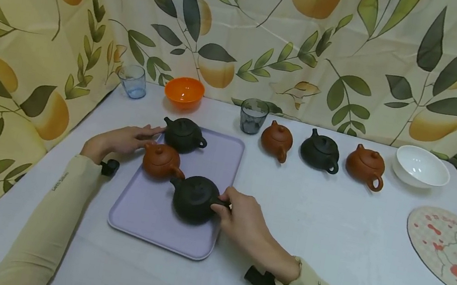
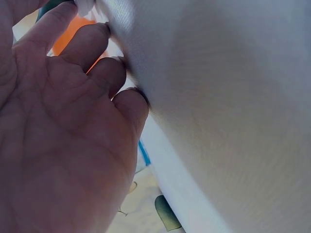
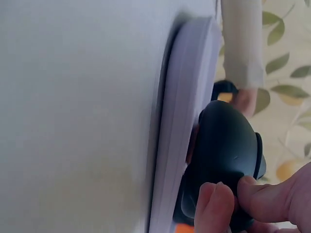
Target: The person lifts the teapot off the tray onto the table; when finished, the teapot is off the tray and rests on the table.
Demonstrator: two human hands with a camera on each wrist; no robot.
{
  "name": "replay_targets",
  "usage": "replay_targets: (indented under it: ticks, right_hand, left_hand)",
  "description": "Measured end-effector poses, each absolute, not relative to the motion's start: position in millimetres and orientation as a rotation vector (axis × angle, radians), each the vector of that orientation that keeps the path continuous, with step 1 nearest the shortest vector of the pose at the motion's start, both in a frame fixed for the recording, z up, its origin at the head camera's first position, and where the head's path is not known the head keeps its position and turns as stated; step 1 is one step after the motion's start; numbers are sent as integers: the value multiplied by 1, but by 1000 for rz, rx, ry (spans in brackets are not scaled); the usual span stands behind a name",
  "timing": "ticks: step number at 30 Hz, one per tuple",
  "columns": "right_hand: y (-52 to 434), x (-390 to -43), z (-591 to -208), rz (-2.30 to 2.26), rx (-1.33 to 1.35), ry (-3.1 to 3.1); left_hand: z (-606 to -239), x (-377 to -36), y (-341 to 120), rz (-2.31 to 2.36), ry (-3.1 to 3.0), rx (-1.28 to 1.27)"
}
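Note:
By its handle, my right hand [image 1: 245, 217] pinches a black teapot [image 1: 195, 199] over the front part of a lilac tray [image 1: 157, 234]. In the right wrist view, thumb and fingers [image 3: 214, 206] close on that handle, with the teapot's dark body [image 3: 226, 145] beside the tray rim [image 3: 182, 97]. My left hand [image 1: 128, 139] lies at the tray's left edge, its fingers reaching toward a brown teapot [image 1: 161, 161] and another black teapot [image 1: 184, 135], both on the tray. The left wrist view shows this hand's palm [image 2: 63, 121] and bent fingertips low at the white cloth.
Right of the tray stand a brown teapot [image 1: 277, 140], a black teapot [image 1: 321, 151], another brown teapot [image 1: 365, 165] and a white bowl [image 1: 421, 167]. Behind are a blue glass [image 1: 133, 82], an orange bowl [image 1: 184, 93] and a grey glass [image 1: 253, 116]. A rabbit placemat [image 1: 452, 253] lies right.

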State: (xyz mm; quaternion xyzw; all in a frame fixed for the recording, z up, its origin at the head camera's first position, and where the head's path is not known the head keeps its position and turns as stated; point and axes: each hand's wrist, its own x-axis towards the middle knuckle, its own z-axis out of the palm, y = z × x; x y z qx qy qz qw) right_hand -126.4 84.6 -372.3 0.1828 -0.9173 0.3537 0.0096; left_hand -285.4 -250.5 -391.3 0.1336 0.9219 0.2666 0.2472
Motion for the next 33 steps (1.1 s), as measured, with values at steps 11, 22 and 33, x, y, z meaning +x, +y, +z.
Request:
replay_targets:
  ticks: [11,22,33]
  right_hand:
    - [126,-141,-372,1037,383,-2815]
    - [145,-148,-372,1018,219,-2839]
    - [162,-151,-374,940,59,-2866]
  left_hand:
    - [-390,-282,-252,773,2507,411]
    - [-394,-281,-254,786,2500,376]
    - [-391,-284,-252,770,2512,399]
